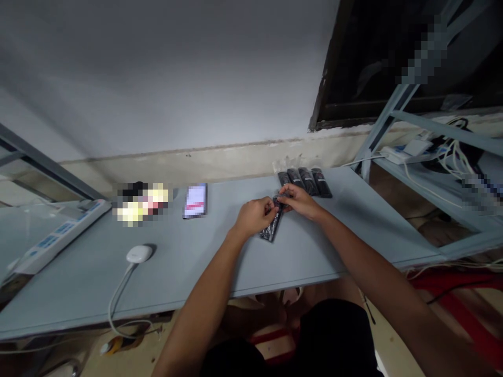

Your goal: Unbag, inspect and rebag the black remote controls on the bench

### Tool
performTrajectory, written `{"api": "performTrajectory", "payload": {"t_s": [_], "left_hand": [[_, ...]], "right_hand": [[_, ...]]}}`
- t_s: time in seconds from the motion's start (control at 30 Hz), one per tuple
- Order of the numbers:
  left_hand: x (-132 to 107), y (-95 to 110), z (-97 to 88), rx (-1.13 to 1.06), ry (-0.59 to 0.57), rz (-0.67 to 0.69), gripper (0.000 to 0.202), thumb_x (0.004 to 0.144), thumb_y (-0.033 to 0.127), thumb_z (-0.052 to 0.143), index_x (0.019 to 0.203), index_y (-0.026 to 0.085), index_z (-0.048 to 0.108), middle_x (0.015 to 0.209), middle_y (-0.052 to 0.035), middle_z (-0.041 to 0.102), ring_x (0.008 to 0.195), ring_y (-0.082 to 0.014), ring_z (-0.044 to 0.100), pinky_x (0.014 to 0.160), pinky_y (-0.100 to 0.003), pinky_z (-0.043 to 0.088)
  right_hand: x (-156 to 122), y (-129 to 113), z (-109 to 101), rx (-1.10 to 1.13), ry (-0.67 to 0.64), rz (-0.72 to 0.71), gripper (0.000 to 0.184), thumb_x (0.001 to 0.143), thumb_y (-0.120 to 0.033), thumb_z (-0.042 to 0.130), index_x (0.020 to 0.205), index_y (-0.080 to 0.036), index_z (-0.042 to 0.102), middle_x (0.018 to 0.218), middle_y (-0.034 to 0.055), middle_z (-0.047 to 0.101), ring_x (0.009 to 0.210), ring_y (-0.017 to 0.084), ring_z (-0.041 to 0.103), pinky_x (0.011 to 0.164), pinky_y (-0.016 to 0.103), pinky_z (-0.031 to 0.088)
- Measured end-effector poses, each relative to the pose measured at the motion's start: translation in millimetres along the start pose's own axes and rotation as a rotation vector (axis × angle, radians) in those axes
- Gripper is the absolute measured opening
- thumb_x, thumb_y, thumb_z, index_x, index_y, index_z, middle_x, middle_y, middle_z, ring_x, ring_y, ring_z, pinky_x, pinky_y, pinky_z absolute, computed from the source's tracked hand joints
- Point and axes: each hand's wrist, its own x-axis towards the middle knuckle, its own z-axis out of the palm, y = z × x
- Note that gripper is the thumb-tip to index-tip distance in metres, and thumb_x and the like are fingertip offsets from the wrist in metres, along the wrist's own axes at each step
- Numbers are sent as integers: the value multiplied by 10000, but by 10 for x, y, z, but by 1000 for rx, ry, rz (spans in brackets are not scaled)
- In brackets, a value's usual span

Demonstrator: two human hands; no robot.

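Note:
Both my hands meet over the middle of the grey table [176,272]. My left hand [254,215] and my right hand [299,200] are closed in a pinch on the top end of a long black packet [272,228] in clear wrap. The packet's lower end rests on the table. Just behind my right hand, several similar black packets [310,181] lie side by side near the table's back edge.
A phone [195,201] lies face up at the back middle. A white puck-shaped device [139,254] with a cable sits front left. A white power strip [58,235] lies far left. A shelf [432,178] with cables stands to the right. A red stool [459,309] is below.

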Motion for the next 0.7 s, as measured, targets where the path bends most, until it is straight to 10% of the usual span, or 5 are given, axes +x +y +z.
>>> {"api": "performTrajectory", "payload": {"t_s": [0.7], "left_hand": [[1, -4, 14, -4, 13, 53, 153, 967, 360, 634, 928, 233, 711, 758, -16, 691, 635, -174, 553, 660, -300, 357]], "right_hand": [[-22, -28, -19, -27, -13, 20, 350, 772, -507, 864, 928, -209, 767, 930, 61, 737, 812, 188, 699, 538, 248, 623]]}}
